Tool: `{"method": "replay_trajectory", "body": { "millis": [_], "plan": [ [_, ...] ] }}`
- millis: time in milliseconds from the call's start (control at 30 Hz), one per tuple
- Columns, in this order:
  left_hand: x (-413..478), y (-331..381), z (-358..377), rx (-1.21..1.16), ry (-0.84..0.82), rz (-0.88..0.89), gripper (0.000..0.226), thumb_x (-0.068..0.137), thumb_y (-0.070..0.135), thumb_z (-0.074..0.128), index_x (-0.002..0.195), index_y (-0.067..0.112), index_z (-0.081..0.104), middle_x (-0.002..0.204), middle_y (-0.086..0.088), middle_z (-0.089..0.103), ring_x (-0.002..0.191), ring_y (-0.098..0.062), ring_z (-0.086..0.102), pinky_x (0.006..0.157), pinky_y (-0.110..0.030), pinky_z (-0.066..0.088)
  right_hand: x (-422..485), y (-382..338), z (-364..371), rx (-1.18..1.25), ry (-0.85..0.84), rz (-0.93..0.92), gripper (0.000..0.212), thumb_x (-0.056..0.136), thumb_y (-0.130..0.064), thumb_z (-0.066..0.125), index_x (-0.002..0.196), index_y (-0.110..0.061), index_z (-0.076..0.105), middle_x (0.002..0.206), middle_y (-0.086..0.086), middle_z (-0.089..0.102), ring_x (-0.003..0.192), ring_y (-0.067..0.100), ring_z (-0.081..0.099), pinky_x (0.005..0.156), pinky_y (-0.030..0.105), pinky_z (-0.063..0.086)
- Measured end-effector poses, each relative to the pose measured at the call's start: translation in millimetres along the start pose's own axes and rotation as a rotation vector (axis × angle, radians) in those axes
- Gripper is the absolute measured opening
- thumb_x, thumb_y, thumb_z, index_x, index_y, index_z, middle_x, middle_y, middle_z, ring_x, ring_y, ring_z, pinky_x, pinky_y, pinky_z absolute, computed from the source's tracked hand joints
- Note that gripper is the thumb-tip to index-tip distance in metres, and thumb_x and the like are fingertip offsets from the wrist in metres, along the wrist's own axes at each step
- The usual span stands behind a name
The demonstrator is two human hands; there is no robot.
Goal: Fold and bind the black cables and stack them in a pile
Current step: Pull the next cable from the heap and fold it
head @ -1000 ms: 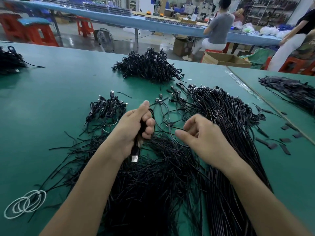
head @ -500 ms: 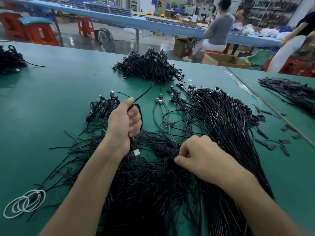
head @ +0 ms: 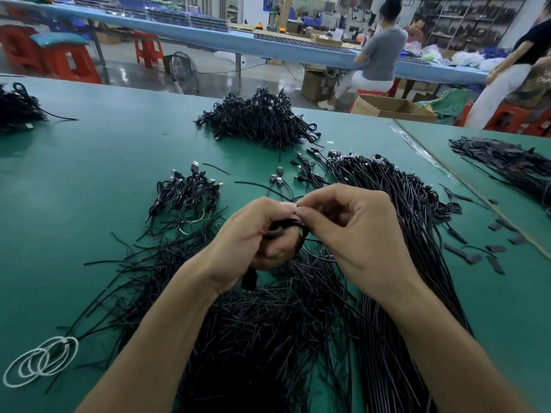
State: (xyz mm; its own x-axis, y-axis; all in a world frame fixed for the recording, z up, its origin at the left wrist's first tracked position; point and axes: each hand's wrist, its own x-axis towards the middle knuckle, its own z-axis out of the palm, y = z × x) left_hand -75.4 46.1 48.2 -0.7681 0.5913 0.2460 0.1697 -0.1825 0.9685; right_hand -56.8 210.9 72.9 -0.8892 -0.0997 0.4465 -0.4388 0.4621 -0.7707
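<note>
Above the loose black strands (head: pixel 253 338) at the worktop's (head: pixel 89 180) near edge, our left hand (head: pixel 253 234) grips a folded cable (head: pixel 283 226) and our right hand (head: pixel 351 231) pinches its top. Beyond lie small bound bundles (head: pixel 187 192), then a large pile (head: pixel 262 120) toward the far edge.

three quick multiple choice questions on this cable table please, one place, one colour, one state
1. Where do the white cord loops lie?
A) near left of the table top
B) far right corner
C) on a cardboard box

2. What colour is the table top?
A) grey
B) green
C) red

3. What is the left hand doing?
A) lying flat
B) gripping a folded cable
C) pointing

1 A: they lie by the near left edge.
2 B: the bare surface is green.
3 B: its fingers curl round the cable, and the right hand pinches it too.
</note>
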Motion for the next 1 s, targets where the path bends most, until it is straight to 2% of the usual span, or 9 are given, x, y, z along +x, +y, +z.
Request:
{"method": "replay_trajectory", "body": {
  "millis": [100,233,333,500,667,733,833,900,1000],
  "plan": [
    [-1,1,0,-0.117,0.034,0.061,0.035,0.083,0.03,0.038,0.049,0.027,0.045,0.047,0.007,0.025,0.041,-0.008,0.016,0.041,-0.017,0.014,0,-1,-1,0.035,-0.024,0.009,0.009,0.085,-0.015,0.076,0.087,-0.024,0.077,0.071,-0.01,0.071,0.064,0.005,0.063,0.062,0.02,0.049],
    [0,0,-3,-0.308,0.051,0.06,0.026,0.076,0.026,0.03,0.054,0.022,0.044,0.053,0.005,0.024,0.045,-0.007,0.017,0.043,-0.027,0.008,-2,3,0,0.066,0.016,0.047,0.008,0.088,-0.014,0.074,0.087,-0.022,0.077,0.064,-0.015,0.066,0.056,0.0,0.056,0.055,0.011,0.041],
    [2,-1,-2,-0.282,0.121,0.04,0.03,0.082,0.026,0.026,0.056,0.024,0.042,0.054,0.008,0.024,0.044,-0.008,0.019,0.043,-0.025,0.012,-2,5,1,0.113,0.099,0.09,0.01,0.089,-0.014,0.073,0.085,-0.023,0.075,0.067,-0.012,0.068,0.057,-0.001,0.056,0.054,0.014,0.043],
    [8,-9,0,-0.147,0.22,-0.021,0.041,0.098,0.04,0.037,0.06,0.025,0.041,0.056,0.008,0.029,0.048,-0.009,0.029,0.048,-0.021,0.026,-3,6,3,0.176,0.143,0.176,0.01,0.091,-0.015,0.07,0.084,-0.023,0.071,0.066,-0.012,0.065,0.058,0.002,0.055,0.053,0.018,0.045],
    [13,-18,2,-0.162,0.447,-0.113,0.046,0.106,0.04,0.038,0.065,0.02,0.043,0.058,0.007,0.045,0.055,-0.011,0.047,0.053,-0.02,0.041,-8,5,5,0.458,0.215,0.333,0.007,0.096,-0.012,0.061,0.092,-0.016,0.065,0.076,-0.007,0.066,0.071,0.007,0.064,0.06,0.02,0.051],
    [14,-22,3,-0.102,0.476,-0.101,0.043,0.107,0.037,0.037,0.071,0.015,0.046,0.061,0.006,0.051,0.058,-0.011,0.051,0.057,-0.024,0.045,-10,4,9,0.47,0.147,0.334,0.008,0.096,-0.012,0.062,0.09,-0.017,0.065,0.081,-0.009,0.068,0.077,0.005,0.065,0.071,0.022,0.054],
    [15,-24,8,-0.094,0.416,-0.11,0.045,0.107,0.035,0.04,0.089,0.0,0.063,0.069,-0.002,0.057,0.062,-0.013,0.054,0.057,-0.025,0.046,-11,1,18,0.452,-0.04,0.246,0.018,0.094,-0.006,0.064,0.083,-0.02,0.068,0.095,-0.01,0.072,0.091,0.003,0.066,0.083,0.018,0.053],
    [14,-23,12,-0.072,0.346,-0.106,0.039,0.107,0.031,0.041,0.091,0.01,0.07,0.074,-0.006,0.056,0.062,-0.012,0.053,0.055,-0.024,0.046,-10,0,20,0.449,-0.103,0.212,0.023,0.094,-0.003,0.062,0.081,-0.021,0.067,0.092,-0.009,0.073,0.086,0.003,0.066,0.079,0.017,0.054],
    [11,-20,12,-0.02,0.304,-0.119,0.047,0.108,0.023,0.038,0.076,0.02,0.071,0.062,0.0,0.054,0.053,-0.009,0.053,0.05,-0.02,0.043,-8,3,20,0.352,-0.076,0.158,0.022,0.095,-0.006,0.062,0.082,-0.023,0.067,0.077,0.005,0.071,0.067,0.012,0.066,0.063,0.026,0.057]
  ]
}}
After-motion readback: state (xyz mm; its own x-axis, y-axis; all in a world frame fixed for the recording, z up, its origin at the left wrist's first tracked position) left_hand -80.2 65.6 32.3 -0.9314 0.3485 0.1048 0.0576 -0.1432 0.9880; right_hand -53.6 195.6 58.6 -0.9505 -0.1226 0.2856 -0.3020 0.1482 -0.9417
